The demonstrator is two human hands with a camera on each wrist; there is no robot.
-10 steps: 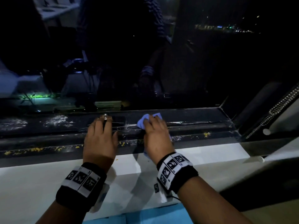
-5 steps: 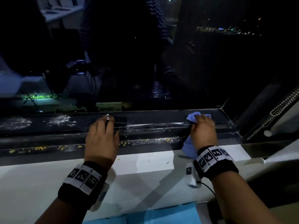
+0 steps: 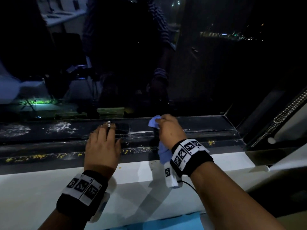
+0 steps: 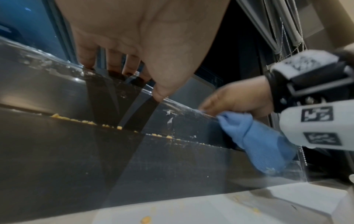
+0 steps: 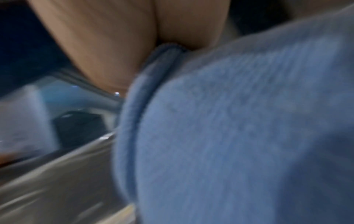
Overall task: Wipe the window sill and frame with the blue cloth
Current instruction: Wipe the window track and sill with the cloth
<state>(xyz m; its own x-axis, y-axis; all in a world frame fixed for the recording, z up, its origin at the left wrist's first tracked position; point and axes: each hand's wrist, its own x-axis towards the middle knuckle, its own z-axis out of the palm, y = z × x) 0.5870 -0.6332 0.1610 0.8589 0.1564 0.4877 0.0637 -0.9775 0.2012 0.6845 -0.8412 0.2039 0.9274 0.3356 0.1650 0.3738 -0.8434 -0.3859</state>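
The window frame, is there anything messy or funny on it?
Yes. Little yellow crumbs lie scattered along the groove of the dark window frame, and a few have spilled onto the white sill. Whitish smears mark the frame to the left of the left hand. The right hand holds the blue cloth.

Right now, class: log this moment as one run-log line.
left hand: flat on frame | right hand: grips blue cloth, wiping frame | yellow crumbs remain in track
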